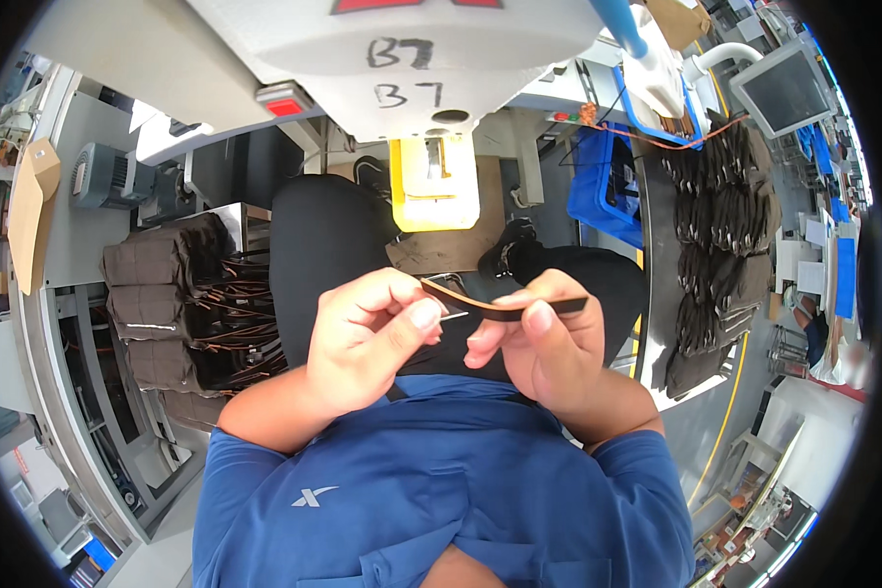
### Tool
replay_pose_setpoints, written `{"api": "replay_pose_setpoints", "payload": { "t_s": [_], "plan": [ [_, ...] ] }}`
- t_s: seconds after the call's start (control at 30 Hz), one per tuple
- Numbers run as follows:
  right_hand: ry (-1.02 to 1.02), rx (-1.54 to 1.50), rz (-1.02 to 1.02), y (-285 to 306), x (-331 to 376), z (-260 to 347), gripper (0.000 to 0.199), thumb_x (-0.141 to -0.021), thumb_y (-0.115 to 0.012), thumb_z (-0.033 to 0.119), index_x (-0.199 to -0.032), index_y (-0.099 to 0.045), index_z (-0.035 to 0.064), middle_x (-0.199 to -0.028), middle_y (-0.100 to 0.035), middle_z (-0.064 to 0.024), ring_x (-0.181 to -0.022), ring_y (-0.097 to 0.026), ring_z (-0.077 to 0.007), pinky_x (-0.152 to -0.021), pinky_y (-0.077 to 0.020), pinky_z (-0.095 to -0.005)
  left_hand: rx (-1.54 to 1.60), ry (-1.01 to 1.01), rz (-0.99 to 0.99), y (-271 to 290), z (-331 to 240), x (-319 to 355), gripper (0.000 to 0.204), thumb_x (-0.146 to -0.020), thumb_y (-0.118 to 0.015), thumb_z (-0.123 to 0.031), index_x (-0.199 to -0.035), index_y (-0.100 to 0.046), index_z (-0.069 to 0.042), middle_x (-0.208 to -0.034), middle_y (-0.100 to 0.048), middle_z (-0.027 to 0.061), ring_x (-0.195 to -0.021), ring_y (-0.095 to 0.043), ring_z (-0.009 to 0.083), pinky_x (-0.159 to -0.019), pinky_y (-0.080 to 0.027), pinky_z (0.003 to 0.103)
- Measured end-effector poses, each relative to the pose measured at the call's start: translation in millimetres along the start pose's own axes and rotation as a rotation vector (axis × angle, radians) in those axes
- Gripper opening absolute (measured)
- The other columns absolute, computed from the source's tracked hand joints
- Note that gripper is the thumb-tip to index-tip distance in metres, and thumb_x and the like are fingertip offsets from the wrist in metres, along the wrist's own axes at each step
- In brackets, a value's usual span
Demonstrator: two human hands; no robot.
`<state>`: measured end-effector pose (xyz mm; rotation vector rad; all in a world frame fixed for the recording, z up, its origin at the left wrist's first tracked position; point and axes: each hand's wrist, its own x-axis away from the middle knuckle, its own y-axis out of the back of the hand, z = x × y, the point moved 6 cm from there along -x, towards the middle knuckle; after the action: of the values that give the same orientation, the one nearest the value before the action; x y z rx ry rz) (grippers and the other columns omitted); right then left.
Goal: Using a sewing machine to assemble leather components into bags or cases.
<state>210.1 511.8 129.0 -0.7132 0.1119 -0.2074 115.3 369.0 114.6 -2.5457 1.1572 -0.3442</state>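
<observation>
Both of my hands are raised in front of my body. A narrow strap-like strip point(501, 311), black with a tan edge, bends between them. My right hand point(559, 343) pinches it between thumb and fingers, and its free end sticks out to the right. The strip's other end reaches up to the fingers of my left hand point(367, 333); I cannot tell if they touch it. My left thumb and index finger are closed on a thin, pale, metal-looking piece point(454, 317), most of which the fingers hide.
A white machine head point(412, 59) with a yellow guard point(435, 211) hangs just ahead. Stacked dark brown pieces point(162, 294) lie at left, with thin strips trailing from them. Dark bundles point(720, 235) cover the right table beside a blue bin point(598, 186). A monitor point(784, 86) stands far right.
</observation>
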Motion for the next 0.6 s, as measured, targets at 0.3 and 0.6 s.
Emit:
{"api": "replay_pose_setpoints", "payload": {
  "t_s": [0.3,0.6],
  "plan": [
    [-0.164,-0.183,-0.105,8.6,2.7,-13.9,0.031,-0.108,-0.048,0.022,-0.118,-0.061,-0.0039,-0.094,-0.073,-0.0224,-0.073,-0.071,-0.0234,-0.068,-0.0604,-0.0349,-0.108,-0.009,-0.113,11.5,-4.3,-10.0,0.016,-0.099,-0.066,-0.011,-0.089,-0.068,0.001,-0.079,-0.067,0.0028,-0.072,-0.059,0.0059,-0.065,-0.047,0.022],
    [-0.25,-0.26,-0.185,14.4,6.0,-22.2,0.032,-0.106,-0.052,0.023,-0.117,-0.065,-0.004,-0.091,-0.074,-0.0183,-0.059,-0.062,-0.0155,-0.057,-0.0516,-0.0274,-0.189,0.024,-0.138,13.9,-8.5,-12.6,0.025,-0.097,-0.067,-0.016,-0.079,-0.064,0.0,-0.078,-0.066,0.0066,-0.069,-0.061,0.0105,-0.064,-0.049,0.025]
  ]
}}
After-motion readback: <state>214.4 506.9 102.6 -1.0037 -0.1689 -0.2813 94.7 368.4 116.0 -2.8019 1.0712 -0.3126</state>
